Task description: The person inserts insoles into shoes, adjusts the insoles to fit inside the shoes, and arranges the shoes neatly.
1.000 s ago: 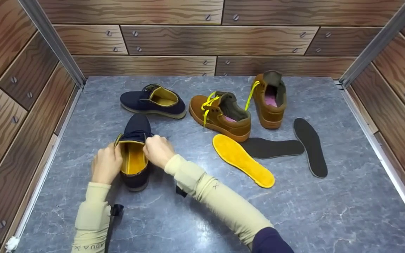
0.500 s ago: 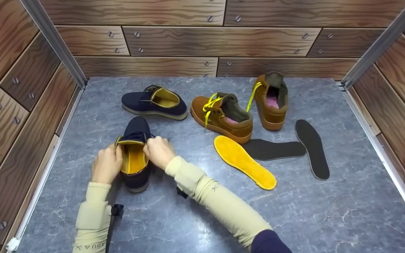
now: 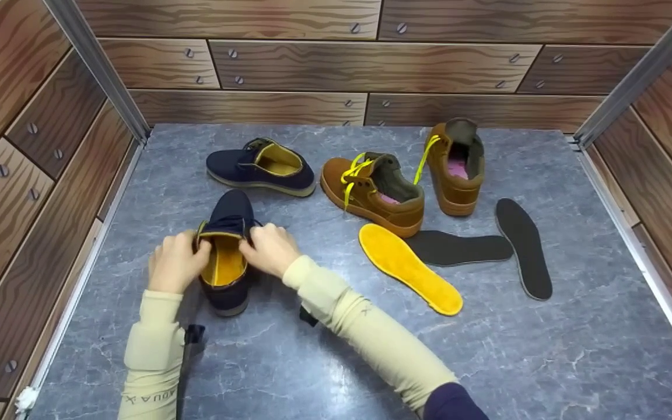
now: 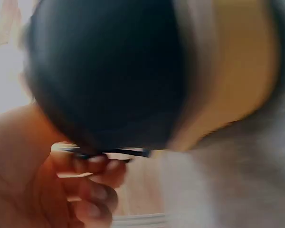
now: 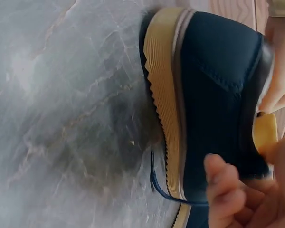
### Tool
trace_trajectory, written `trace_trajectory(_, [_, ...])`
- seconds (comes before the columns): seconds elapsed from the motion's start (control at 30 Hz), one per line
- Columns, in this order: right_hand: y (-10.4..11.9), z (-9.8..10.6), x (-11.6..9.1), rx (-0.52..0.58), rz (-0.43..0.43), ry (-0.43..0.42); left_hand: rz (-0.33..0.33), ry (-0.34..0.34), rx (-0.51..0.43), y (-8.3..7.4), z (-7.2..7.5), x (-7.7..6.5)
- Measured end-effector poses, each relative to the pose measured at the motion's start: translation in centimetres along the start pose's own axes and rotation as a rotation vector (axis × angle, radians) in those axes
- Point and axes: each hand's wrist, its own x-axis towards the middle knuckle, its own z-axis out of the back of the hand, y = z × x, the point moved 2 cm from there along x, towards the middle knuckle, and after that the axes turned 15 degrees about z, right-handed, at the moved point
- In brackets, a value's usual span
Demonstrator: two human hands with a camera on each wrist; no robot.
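Observation:
A navy lace-up shoe (image 3: 232,207) stands on the floor with its toe pointing away, and a yellow insole (image 3: 230,262) lies inside it. My left hand (image 3: 175,262) grips the left side of its opening, thumb at the inner edge. Opposite, my right hand (image 3: 272,248) holds the right edge, with the thumb reaching inside. In the left wrist view, curled fingers (image 4: 99,194) are beside a dark lace under the shoe's side. The right wrist view shows bent fingers (image 5: 225,190) next to the navy upper (image 5: 213,95), and a loose lace (image 5: 156,183) hanging by the sole.
Behind lies the other navy shoe (image 3: 228,168). Two brown shoes (image 3: 342,181) with yellow laces stand at the back right. In front of them are a loose yellow insole (image 3: 409,268) and two dark insoles (image 3: 464,249). Wood-patterned walls (image 3: 289,64) border the grey marbled floor (image 3: 534,361).
Both thumbs have shifted further over the opening's edges into the shoe, and the hands have changed their hold slightly. The shoe stays in place; the head view has moved a little.

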Motion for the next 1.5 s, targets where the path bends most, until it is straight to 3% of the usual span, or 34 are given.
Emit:
trace_trajectory(0.17, [-0.6, 1.2, -0.3, 0.077, 0.068, 0.002, -0.019, -0.046, 0.08, -2.3, 2.0, -0.5])
trace_trajectory(0.37, [-2.4, 2.8, -0.4, 0.049, 0.126, -0.145, -0.065, -0.147, 0.05, -5.9, 3.1, -0.6])
trace_trajectory(0.53, [-4.7, 3.5, -0.4, -0.053, 0.166, -0.303, -0.142, -0.167, 0.05, -9.1, 2.6, 0.5])
trace_trajectory(0.77, [-8.5, 4.2, -0.1, -0.234, 0.165, -0.43, -0.195, -0.097, 0.11, -12.4, 0.7, 2.9])
trace_trajectory(1.0, [-11.3, 5.1, 0.6, -0.244, 0.14, -0.403, -0.193, -0.037, 0.196, -14.4, -1.6, 6.1])
trace_trajectory(1.23, [-12.0, 5.2, 2.0, -0.195, 0.154, -0.294, -0.12, -0.01, 0.213, -14.4, -3.4, 8.5])
trace_trajectory(1.33, [-12.2, 5.1, 2.5, -0.178, 0.127, -0.224, -0.108, 0.041, 0.237, -14.5, -3.9, 9.0])
trace_trajectory(1.5, [-12.1, 4.8, 3.1, -0.156, 0.053, -0.163, -0.108, 0.182, 0.308, -14.5, -4.5, 9.0])
